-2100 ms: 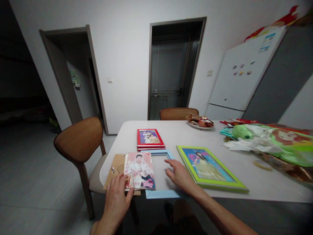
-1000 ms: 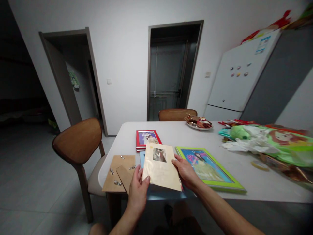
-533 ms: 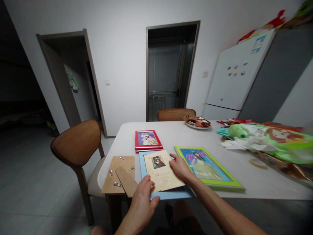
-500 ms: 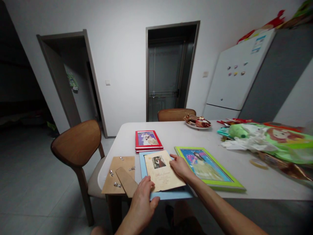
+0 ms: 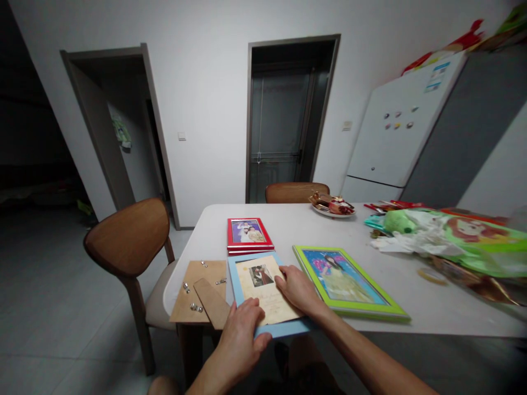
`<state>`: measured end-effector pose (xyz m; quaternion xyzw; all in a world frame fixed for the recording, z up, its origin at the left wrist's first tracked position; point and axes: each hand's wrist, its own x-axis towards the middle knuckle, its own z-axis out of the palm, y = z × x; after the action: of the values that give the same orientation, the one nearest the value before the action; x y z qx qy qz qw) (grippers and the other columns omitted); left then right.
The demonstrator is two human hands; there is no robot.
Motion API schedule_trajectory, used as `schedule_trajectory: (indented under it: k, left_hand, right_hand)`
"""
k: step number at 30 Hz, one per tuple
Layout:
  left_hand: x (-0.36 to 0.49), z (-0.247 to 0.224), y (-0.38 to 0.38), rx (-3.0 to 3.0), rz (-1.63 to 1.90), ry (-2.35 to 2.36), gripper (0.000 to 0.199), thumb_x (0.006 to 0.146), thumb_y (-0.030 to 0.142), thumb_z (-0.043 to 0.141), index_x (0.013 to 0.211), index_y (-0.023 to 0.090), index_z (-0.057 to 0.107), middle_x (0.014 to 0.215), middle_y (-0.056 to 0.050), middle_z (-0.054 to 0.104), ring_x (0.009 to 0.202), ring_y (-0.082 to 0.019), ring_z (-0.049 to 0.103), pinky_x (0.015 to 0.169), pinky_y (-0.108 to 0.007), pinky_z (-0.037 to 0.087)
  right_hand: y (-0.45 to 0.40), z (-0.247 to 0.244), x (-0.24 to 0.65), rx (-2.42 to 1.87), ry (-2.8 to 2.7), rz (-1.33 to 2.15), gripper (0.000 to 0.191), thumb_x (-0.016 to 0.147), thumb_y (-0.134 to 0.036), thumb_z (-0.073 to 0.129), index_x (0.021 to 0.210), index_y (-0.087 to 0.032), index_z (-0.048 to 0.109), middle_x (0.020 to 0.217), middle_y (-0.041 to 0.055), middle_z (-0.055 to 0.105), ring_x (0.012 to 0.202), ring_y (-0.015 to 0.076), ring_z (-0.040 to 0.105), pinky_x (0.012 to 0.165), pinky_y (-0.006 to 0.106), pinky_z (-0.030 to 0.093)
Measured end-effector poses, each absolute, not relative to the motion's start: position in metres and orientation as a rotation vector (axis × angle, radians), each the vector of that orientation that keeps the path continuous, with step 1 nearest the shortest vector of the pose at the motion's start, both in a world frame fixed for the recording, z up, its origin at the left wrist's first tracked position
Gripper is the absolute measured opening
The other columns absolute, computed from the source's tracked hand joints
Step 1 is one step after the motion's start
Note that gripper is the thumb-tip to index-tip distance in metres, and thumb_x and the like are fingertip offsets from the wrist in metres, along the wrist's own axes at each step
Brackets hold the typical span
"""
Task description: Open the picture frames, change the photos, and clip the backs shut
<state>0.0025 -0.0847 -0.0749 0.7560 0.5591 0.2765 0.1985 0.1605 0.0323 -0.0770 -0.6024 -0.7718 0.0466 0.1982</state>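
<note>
At lower centre, a cream rectangular paper sheet [image 5: 272, 300] was steadied on a light-blue rectangular frame [image 5: 286, 329] by the open left hand [image 5: 242, 332] and open right hand [image 5: 300, 288], careful squaring seemingly needed.

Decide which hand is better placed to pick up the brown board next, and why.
Likely the left hand: it lies beside the brown board, at the left edge of the paper; the right hand is farther, at the right edge.

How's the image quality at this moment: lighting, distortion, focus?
Head view: dim overall, nearly black at upper left; apparent wide-angle stretch leans the refrigerator outward; the green bag smears toward the right edge; small print on the cream sheet is too soft to read.
</note>
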Motion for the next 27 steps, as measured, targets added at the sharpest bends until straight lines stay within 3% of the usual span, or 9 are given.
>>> schedule_trajectory:
  k: [10, 17, 23, 27]
  left_hand:
    - [0.001, -0.083, -0.078, 2.214, 0.68, 1.542, 0.027, 0.063, 0.019, 0.061, 0.088, 0.02, 0.051, 0.124, -0.009, 0.045, 0.119, -0.025, 0.032, 0.099, -0.052, 0.014]
    - [0.002, -0.077, -0.082, 2.191, 0.67, 1.565, 0.024, 0.063, 0.018, 0.061, 0.085, 0.019, 0.052, 0.122, -0.008, 0.047, 0.118, -0.024, 0.035, 0.101, -0.049, 0.013]
    - [-0.001, -0.079, -0.084, 2.185, 0.696, 1.534, 0.049, 0.064, 0.018, 0.058, 0.112, 0.018, 0.043, 0.107, -0.008, 0.057, 0.11, -0.023, 0.043, 0.101, -0.046, 0.016]
    - [-0.007, -0.081, -0.084, 2.18, 0.685, 1.526, 0.052, 0.064, 0.018, 0.058, 0.113, 0.018, 0.043, 0.105, -0.007, 0.057, 0.111, -0.022, 0.042, 0.101, -0.046, 0.016]
  right_hand:
    - [0.022, -0.085, 0.152, -1.683, -2.269, -0.105, 0.024, 0.079, -0.024, 0.038, 0.083, -0.015, 0.06, 0.089, 0.0124, 0.053, 0.089, 0.0239, 0.044, 0.072, 0.032, 0.03]
    - [0.027, -0.08, 0.154, -1.632, -2.29, -0.022, 0.024, 0.079, -0.026, 0.04, 0.081, -0.017, 0.062, 0.088, 0.0107, 0.055, 0.085, 0.0209, 0.045, 0.07, 0.029, 0.03]
    - [0.018, -0.079, 0.134, -1.298, -2.376, 0.235, 0.026, 0.075, -0.024, 0.044, 0.095, -0.021, 0.061, 0.093, 0.0065, 0.058, 0.088, 0.0168, 0.047, 0.076, 0.025, 0.031]
    - [0.02, -0.075, 0.131, -1.316, -2.375, 0.289, 0.026, 0.075, -0.023, 0.044, 0.092, -0.018, 0.063, 0.092, 0.0073, 0.059, 0.089, 0.0168, 0.048, 0.077, 0.024, 0.031]
